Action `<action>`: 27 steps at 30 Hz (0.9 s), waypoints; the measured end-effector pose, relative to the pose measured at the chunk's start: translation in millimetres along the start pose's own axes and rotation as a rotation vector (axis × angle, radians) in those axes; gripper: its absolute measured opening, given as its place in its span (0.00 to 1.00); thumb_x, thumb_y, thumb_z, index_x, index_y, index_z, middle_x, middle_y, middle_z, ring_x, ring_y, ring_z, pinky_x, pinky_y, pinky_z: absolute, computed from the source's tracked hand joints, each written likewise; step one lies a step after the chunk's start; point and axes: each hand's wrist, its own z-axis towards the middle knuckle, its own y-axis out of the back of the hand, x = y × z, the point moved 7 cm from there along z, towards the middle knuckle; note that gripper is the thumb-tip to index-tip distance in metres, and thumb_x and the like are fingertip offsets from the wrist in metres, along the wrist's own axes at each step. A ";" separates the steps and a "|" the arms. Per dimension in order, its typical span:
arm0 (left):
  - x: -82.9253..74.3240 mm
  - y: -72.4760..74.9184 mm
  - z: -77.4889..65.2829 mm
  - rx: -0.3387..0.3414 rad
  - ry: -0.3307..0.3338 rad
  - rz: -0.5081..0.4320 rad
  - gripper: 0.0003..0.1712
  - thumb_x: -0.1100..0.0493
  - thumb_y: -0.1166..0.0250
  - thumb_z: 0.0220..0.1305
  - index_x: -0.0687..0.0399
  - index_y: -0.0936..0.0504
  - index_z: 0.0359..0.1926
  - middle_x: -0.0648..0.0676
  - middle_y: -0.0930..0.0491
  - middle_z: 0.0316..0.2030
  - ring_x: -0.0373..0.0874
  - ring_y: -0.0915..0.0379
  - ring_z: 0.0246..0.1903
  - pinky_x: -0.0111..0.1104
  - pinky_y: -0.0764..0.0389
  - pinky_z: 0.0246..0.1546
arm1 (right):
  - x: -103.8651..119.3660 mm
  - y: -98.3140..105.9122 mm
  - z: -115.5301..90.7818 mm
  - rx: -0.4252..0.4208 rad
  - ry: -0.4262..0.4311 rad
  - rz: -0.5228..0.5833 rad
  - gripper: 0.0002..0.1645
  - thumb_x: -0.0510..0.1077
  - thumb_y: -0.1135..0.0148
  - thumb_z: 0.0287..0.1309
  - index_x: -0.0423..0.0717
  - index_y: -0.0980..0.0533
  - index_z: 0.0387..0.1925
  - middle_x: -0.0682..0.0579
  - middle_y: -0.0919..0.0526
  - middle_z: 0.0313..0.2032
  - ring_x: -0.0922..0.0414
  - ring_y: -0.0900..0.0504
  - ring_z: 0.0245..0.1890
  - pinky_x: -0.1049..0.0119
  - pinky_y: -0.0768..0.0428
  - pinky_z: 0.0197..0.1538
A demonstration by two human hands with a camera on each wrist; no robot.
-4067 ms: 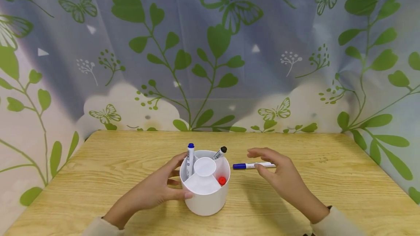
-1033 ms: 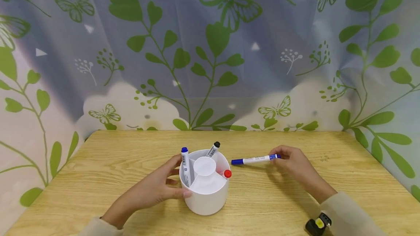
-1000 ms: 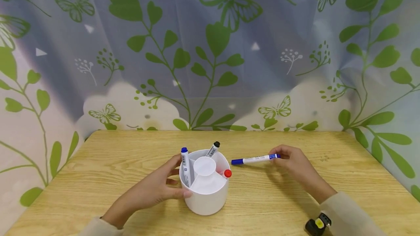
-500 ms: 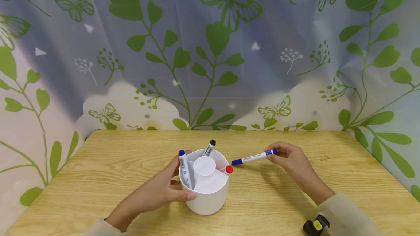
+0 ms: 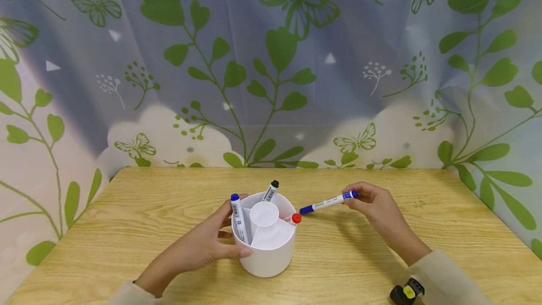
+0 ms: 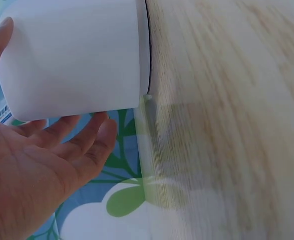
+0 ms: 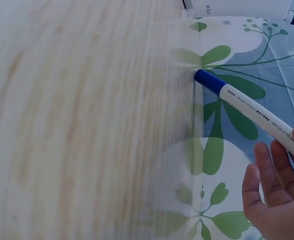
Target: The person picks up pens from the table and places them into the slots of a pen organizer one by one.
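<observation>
My left hand [image 5: 207, 241] grips a white round desk organizer [image 5: 267, 262] from its left side, thumb in front and fingers behind. In the left wrist view, the fingertips lie along the organizer's wall [image 6: 76, 60]. Its compartments hold a blue-capped marker [image 5: 238, 218], a black-capped marker [image 5: 270, 192] and a red-capped marker [image 5: 295, 219]. Right of it, my right hand [image 5: 374, 206] pinches another blue marker [image 5: 326, 203] near its end. That marker slants, its capped end low beside the organizer and the held end raised. The right wrist view shows the marker's printed white barrel [image 7: 257, 116].
The organizer stands on a wooden table [image 5: 161, 206], with a patterned curtain [image 5: 228, 69] behind the far edge. A small black device with a yellow patch [image 5: 407, 292] sits by the right sleeve [image 5: 444, 276].
My right hand has pinched the marker that lay on the table and raised its near end. The organizer has turned in my left hand, shifting the markers inside. The last half second shows little movement.
</observation>
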 end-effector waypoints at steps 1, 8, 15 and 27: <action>0.2 0.1 0.1 0.000 0.002 -0.001 0.59 0.51 0.23 0.63 0.51 0.51 0.83 0.61 0.37 0.76 0.65 0.34 0.72 0.51 0.24 0.64 | 0.2 0.0 -0.4 -0.003 0.002 0.003 0.17 0.38 0.35 0.71 0.32 0.20 0.56 0.54 0.12 0.45 0.67 0.15 0.44 0.66 0.13 0.51; 0.3 1.3 -0.2 -0.004 -0.002 0.013 0.58 0.52 0.23 0.63 0.52 0.51 0.83 0.63 0.36 0.76 0.66 0.33 0.72 0.51 0.24 0.64 | 0.7 0.4 -1.4 -0.009 0.027 0.028 0.16 0.36 0.36 0.71 0.32 0.20 0.56 0.56 0.14 0.45 0.67 0.15 0.45 0.66 0.13 0.51; 0.5 3.1 -1.0 0.000 -0.008 0.031 0.58 0.52 0.23 0.64 0.52 0.50 0.83 0.64 0.36 0.76 0.67 0.32 0.70 0.52 0.24 0.64 | 2.9 0.1 -2.6 -0.011 0.057 0.060 0.16 0.35 0.37 0.71 0.31 0.21 0.56 0.59 0.15 0.44 0.65 0.15 0.46 0.65 0.12 0.52; 1.3 4.9 -0.8 0.005 -0.005 0.033 0.57 0.51 0.23 0.64 0.51 0.49 0.83 0.63 0.34 0.75 0.63 0.27 0.67 0.53 0.22 0.63 | 13.4 -2.1 -5.2 -0.033 0.083 0.097 0.17 0.35 0.38 0.72 0.30 0.22 0.57 0.57 0.17 0.48 0.65 0.14 0.45 0.67 0.12 0.52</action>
